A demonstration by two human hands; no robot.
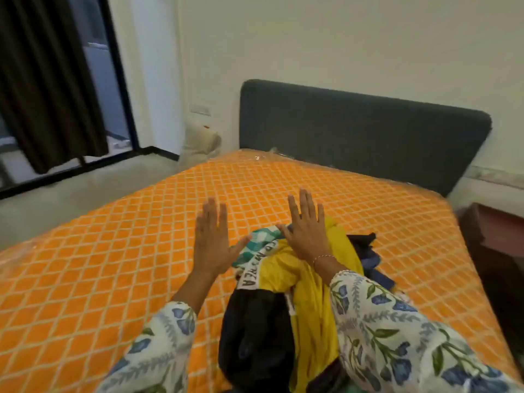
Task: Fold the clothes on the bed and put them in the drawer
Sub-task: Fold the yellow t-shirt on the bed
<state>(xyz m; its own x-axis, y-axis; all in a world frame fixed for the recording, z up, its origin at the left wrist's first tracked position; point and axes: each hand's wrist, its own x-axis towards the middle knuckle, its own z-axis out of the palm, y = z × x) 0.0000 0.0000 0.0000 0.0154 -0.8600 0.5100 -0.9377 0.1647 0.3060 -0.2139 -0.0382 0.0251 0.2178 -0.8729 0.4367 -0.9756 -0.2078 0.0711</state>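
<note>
A heap of unfolded clothes lies on the bed point(113, 251), which has an orange sheet with a white lattice. A yellow garment point(312, 302) is on top, a black one point(255, 336) lies at its near left, a green and white piece point(263, 242) at the far left, and dark blue cloth point(368, 259) at the right. My left hand point(211, 239) is held flat with straight fingers above the sheet, left of the heap. My right hand point(306, 228) is spread flat over the top of the heap. Neither hand holds anything.
A dark grey headboard point(363, 131) stands against the wall beyond the bed. A dark wooden piece of furniture point(499, 251) sits at the bed's right side. A brown curtain point(48, 80) and a glass door are at the left, with grey floor between them and the bed.
</note>
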